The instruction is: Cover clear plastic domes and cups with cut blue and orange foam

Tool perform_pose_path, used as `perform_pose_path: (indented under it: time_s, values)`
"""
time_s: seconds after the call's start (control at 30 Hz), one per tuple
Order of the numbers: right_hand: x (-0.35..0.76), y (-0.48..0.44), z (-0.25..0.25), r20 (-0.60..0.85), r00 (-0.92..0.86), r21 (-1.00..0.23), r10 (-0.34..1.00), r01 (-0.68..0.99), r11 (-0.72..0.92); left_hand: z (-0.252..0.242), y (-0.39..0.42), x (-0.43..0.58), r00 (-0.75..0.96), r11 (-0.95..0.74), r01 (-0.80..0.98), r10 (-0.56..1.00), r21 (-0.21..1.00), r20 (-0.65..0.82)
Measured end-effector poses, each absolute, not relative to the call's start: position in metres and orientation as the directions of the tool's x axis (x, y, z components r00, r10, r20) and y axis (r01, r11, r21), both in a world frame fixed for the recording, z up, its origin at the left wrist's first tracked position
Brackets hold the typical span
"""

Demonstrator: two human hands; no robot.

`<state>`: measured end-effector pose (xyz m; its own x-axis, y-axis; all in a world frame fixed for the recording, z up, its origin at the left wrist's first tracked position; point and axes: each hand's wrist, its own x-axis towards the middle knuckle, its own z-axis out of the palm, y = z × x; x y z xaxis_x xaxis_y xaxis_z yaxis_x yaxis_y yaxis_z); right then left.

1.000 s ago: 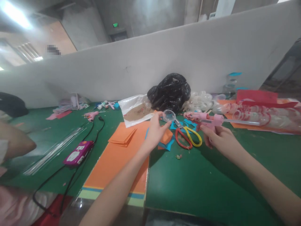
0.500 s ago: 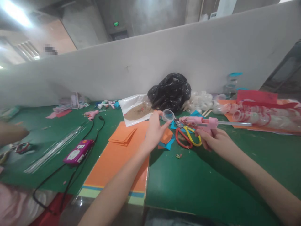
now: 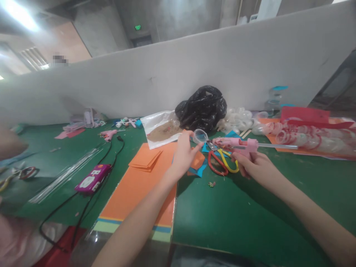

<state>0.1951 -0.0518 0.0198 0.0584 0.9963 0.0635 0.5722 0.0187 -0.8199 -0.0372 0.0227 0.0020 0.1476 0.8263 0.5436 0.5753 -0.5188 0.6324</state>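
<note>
Left hand (image 3: 183, 157): clear, glossy plastic dome (image 3: 200, 136). Right hand (image 3: 254, 165): smooth pink plastic glue gun (image 3: 236, 144). Beneath the left hand, matt orange card (image 3: 138, 193).

You can pass over the green mat (image 3: 244, 218) below and right of your right hand (image 3: 256, 167); your left hand (image 3: 183, 157) has room above the flat orange foam sheet (image 3: 139, 193); between your hands, the red-and-yellow-handled scissors (image 3: 222, 165) and blue foam scraps (image 3: 201, 170) lie in the way; farther back, the black plastic bag (image 3: 201, 107) and clear plastic capsules (image 3: 236, 120) crowd the route to the white partition (image 3: 167, 81); on your left, the black cord (image 3: 83, 209) and magenta power strip (image 3: 93, 178) obstruct the mat.
</note>
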Motion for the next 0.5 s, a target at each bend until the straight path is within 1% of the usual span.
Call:
perform_pose_path:
  time_s: [0.13,0.33,0.5]
  values:
    - [0.196,-0.051,0.0185,0.04,0.06,-0.813,0.997,0.583,-0.002,0.0024,0.0225,-0.0374,0.159,-0.525,0.576,0.824,0.627,0.544]
    - [0.1996,-0.0502,0.0149,0.059,0.039,-0.793,0.997,0.609,0.023,0.0024,0.0224,-0.0373,0.167,-0.54,0.565,0.816,0.624,0.554]
    - [0.2001,-0.05,0.0135,0.072,0.052,-0.823,0.996,0.568,0.03,0.0017,0.0228,-0.0369,0.169,-0.547,0.563,0.81,0.62,0.561]
